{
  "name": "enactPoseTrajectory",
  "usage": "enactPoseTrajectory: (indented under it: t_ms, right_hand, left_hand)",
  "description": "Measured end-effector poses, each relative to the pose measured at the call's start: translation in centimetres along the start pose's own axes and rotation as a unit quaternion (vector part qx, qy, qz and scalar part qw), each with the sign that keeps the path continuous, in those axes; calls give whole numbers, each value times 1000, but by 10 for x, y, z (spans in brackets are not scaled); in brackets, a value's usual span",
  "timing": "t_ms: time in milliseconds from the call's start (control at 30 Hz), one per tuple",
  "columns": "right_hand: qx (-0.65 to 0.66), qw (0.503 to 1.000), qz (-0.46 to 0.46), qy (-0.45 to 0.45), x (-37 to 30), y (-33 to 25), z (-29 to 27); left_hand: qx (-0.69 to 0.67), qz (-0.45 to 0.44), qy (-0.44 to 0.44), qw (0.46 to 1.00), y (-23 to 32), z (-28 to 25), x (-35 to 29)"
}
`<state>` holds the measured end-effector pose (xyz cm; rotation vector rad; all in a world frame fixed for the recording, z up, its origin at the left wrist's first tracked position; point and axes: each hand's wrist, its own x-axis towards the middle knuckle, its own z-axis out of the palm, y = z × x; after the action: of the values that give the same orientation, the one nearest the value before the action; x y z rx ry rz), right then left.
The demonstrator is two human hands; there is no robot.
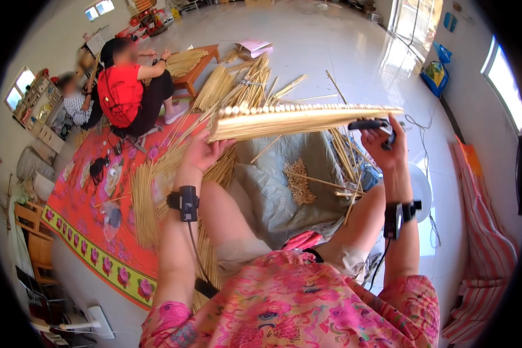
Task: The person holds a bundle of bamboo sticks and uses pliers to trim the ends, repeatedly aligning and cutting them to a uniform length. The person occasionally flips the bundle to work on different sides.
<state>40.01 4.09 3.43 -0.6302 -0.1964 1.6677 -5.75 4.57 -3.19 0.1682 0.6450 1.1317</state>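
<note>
A flat panel of straw-coloured stalks [301, 123], laid side by side, is raised in front of me, its row of pale stalk ends along the far edge. My left hand [206, 151] is closed on its left end. At the right end, my right hand [384, 149] has its fingers round a black-handled tool [370, 124], the thumb against the panel; the tool's exact kind is unclear. Below lies a grey-green sheet [267, 191] between my legs, with a heap of short cut stalk pieces [298, 182] and a few loose stalks on it.
Long stalks [142, 203] lie on a red floral mat [81, 191] to my left. Stalk bundles [220, 87] lie beyond the panel, near a low wooden table [206, 64]. Two people [122, 93] sit at far left. Cables [426, 151] trail on the right floor near a striped cloth [481, 214].
</note>
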Motion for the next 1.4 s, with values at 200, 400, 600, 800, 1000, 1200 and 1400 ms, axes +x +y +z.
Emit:
enactPoseTrajectory:
  t_ms: [200,400,600,800,1000,1200,1400]
  right_hand:
    - [42,999,-32,2,74,-5,-21]
    - [69,997,-11,17,71,14,-16]
    - [121,990,-68,-25,61,11,-30]
    - [153,986,-68,5,44,0,-73]
    - [104,994,-16,3,21,17,-141]
    - [101,994,-12,39,7,38,-181]
    - [40,998,-46,-8,-4,40,-173]
  left_hand:
    - [-41,-7,82,996,-9,-5,31]
    - [-66,0,92,994,-8,-32,45]
    - [-30,56,121,991,-2,-33,61]
    - [-112,19,143,983,5,-2,63]
    - [-137,6,135,981,26,-26,66]
    - [-213,37,127,968,35,-45,54]
    - [-290,82,134,944,31,-64,34]
